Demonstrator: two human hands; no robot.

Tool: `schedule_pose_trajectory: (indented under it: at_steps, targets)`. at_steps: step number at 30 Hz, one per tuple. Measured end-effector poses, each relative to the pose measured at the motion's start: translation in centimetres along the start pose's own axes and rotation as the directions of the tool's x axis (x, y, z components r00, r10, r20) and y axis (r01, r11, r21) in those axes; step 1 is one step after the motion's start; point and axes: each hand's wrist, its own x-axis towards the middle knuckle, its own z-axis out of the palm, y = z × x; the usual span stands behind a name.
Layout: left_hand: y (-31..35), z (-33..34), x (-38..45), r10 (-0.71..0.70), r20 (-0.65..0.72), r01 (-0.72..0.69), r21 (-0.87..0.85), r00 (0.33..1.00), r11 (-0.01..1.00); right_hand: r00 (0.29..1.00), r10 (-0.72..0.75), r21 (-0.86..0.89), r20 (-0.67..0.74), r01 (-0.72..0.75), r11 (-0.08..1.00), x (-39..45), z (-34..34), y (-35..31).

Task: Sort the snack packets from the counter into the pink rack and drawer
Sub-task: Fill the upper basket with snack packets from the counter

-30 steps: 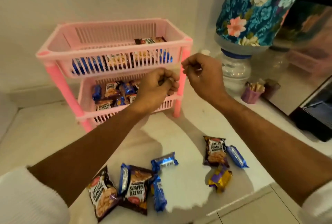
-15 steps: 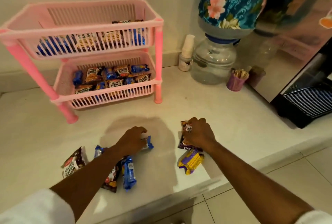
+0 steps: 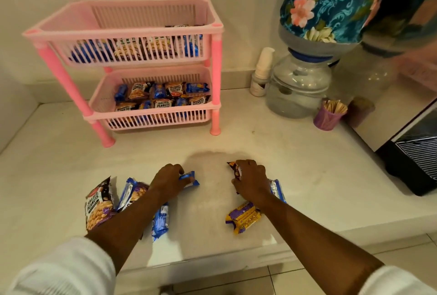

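The pink two-tier rack [image 3: 216, 77] stands at the back of the counter, both baskets holding peanut and blue packets. My left hand [image 3: 166, 181] is closed on a small blue packet [image 3: 190, 178] lying on the counter. My right hand [image 3: 251, 182] grips a dark salted-peanuts packet [image 3: 234, 168], lifted slightly at its far end. A second blue packet [image 3: 276, 189] lies just right of that hand. Near the front edge lie a yellow-purple packet [image 3: 243, 217], a salted-peanuts packet [image 3: 99, 202], and two more blue packets [image 3: 160, 221] partly under my left forearm.
A water dispenser jar [image 3: 299, 86] with a floral cover stands at the back right, beside a stack of paper cups [image 3: 262, 72] and a purple cup of sticks [image 3: 329, 115]. A black appliance [image 3: 416, 160] sits at the far right. The counter's front edge [image 3: 212, 261] runs below my arms.
Both hands came down from the rack to the loose packets on the counter and closed on one each. The view tilted down and back.
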Motion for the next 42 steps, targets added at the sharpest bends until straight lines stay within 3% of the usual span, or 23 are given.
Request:
schedule_pose_trajectory:
  at_steps: [6,11,15,19,22,26,32,34,36,42]
  targets:
    - [-0.4,-0.4,-0.1,0.101,0.080,-0.105,0.043,0.992,0.994,0.999,-0.049,-0.034,0.012,0.050,0.998,1.3,0.5,-0.3]
    - [-0.7,-0.7,0.8,0.104,0.053,-0.108,0.077,0.993,0.991,0.999,-0.046,0.040,-0.027,0.047,0.998,2.0,0.5,-1.1]
    - [-1.1,-1.3,1.0,0.086,-0.020,-0.088,-0.137,0.996,0.987,0.990,0.119,0.238,-0.078,-0.097,0.966,2.8,-0.1,-1.8]
    - [-0.7,-3.4,1.4,0.048,-0.010,-0.048,-0.379,0.999,0.924,0.972,0.235,0.499,0.007,-0.207,0.841,3.7,-1.7,-3.3]
    - [0.1,-5.6,1.9,0.043,0.029,-0.021,-0.546,0.999,0.838,0.976,0.214,0.619,0.044,-0.195,0.761,3.7,-3.0,-6.1]
    - [1.3,-9.4,1.8,0.072,0.114,0.050,-0.809,0.991,0.586,0.986,0.155,0.797,0.066,-0.145,0.586,3.6,-5.2,-11.5]
    - [3.2,-15.6,1.0,0.105,0.173,0.123,-0.921,0.979,0.370,0.997,-0.008,0.919,-0.081,0.078,0.387,2.0,-8.9,-17.9]
    - [3.7,-17.5,0.4,0.138,0.137,0.099,-0.963,0.981,0.252,0.986,-0.041,0.925,-0.164,0.168,0.342,1.3,-10.3,-19.7]
    - [3.9,-19.4,0.1,0.168,0.013,-0.021,-0.980,0.986,0.198,0.967,-0.080,0.922,-0.241,0.254,0.293,0.9,-11.9,-21.6]
    - [3.4,-28.6,-0.1,0.233,-0.295,-0.359,-0.878,0.926,0.316,0.918,-0.211,0.893,-0.337,0.383,0.238,1.6,-18.6,-27.7]
